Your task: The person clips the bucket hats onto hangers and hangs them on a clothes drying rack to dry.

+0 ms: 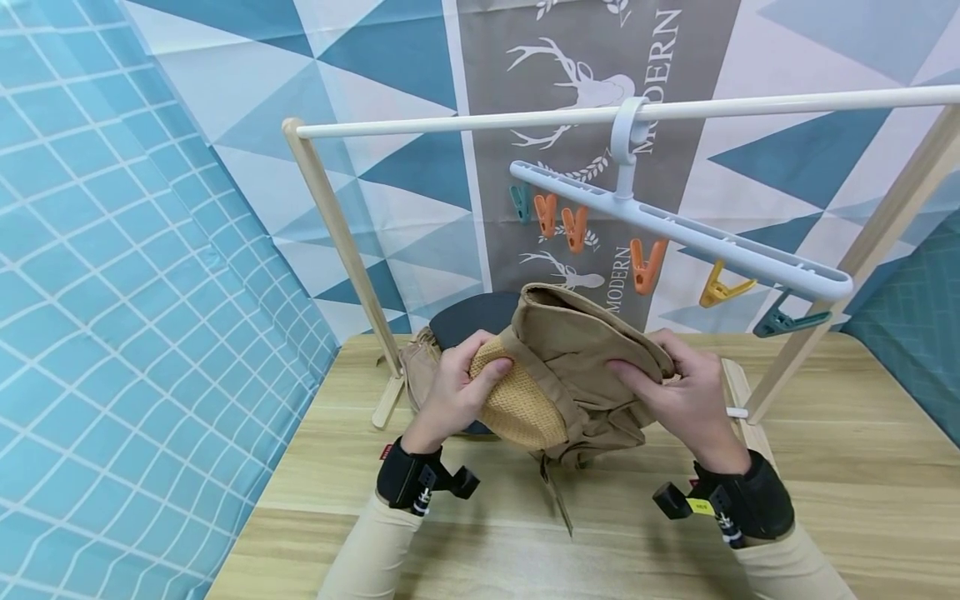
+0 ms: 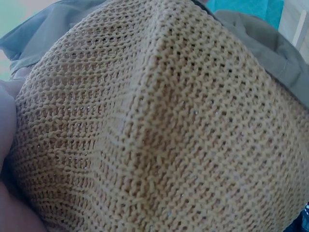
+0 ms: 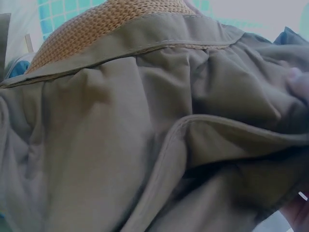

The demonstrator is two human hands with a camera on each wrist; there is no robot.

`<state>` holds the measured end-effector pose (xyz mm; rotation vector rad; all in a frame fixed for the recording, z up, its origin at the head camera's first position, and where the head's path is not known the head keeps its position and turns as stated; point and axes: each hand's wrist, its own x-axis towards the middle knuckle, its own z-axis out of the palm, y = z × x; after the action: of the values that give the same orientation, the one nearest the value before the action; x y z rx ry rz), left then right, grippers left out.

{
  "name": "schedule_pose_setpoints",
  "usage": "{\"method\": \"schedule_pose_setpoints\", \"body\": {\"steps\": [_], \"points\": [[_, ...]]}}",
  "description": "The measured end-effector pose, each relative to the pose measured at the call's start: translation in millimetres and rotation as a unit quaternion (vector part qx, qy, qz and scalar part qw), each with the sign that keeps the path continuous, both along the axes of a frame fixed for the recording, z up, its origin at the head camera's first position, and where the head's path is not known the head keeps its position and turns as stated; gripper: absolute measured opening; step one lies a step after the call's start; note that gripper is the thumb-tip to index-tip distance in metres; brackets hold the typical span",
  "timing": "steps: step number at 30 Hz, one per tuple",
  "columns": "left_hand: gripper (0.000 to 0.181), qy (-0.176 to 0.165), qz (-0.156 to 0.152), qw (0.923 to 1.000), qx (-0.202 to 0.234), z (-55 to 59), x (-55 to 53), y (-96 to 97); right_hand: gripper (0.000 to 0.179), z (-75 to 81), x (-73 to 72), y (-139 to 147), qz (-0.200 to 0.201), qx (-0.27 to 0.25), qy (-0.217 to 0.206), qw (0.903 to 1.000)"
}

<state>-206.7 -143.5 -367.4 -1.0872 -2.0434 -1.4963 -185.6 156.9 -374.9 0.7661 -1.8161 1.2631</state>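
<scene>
Okay, so the left hand (image 1: 457, 385) has its thumb and fingers pinching the woven, straw-coloured part of what looks like a brown hat (image 1: 573, 371), and the right hand (image 1: 688, 398) grips the floppy cloth edge, thumb on the near side. That hat is held up over the counter (image 1: 487, 558), in front of the hanger (image 1: 678, 223), with a thin strap (image 1: 556, 500) dangling underneath. I'd keep both grips light but firm: the weave seems stretchy, so pull on the cloth rather than the mesh, and smooth the folds with the right thumb. Watch that strap too, could snag. Behind sits a dark rounded thing (image 1: 472, 321), and the hanger's clips, like this orange one (image 1: 648, 265), hang from the white bar (image 1: 450, 123), so mind your elbow room.
</scene>
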Motion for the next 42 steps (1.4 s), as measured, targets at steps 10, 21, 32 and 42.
{"method": "schedule_pose_setpoints", "body": {"steps": [10,21,32,42], "points": [[0.065,0.032,0.05,0.9965,0.059,-1.1,-3.5,-7.5,0.063,-0.5,0.3,3.6,0.057,-0.075,-0.035,0.9949],[0.073,0.015,0.039,0.9918,0.121,1.4,-3.0,-12.7,0.077,-5.5,-5.4,2.4,0.071,-0.072,-0.073,0.9923],[0.076,0.013,0.039,0.9905,0.132,1.7,-0.6,-8.6,0.105,-6.5,-7.7,-1.3,0.052,0.021,-0.089,0.9945],[0.081,-0.002,0.055,0.9936,0.098,2.1,1.0,-7.9,0.062,-7.6,-3.2,-4.7,-0.041,0.005,-0.029,0.9987]]}}
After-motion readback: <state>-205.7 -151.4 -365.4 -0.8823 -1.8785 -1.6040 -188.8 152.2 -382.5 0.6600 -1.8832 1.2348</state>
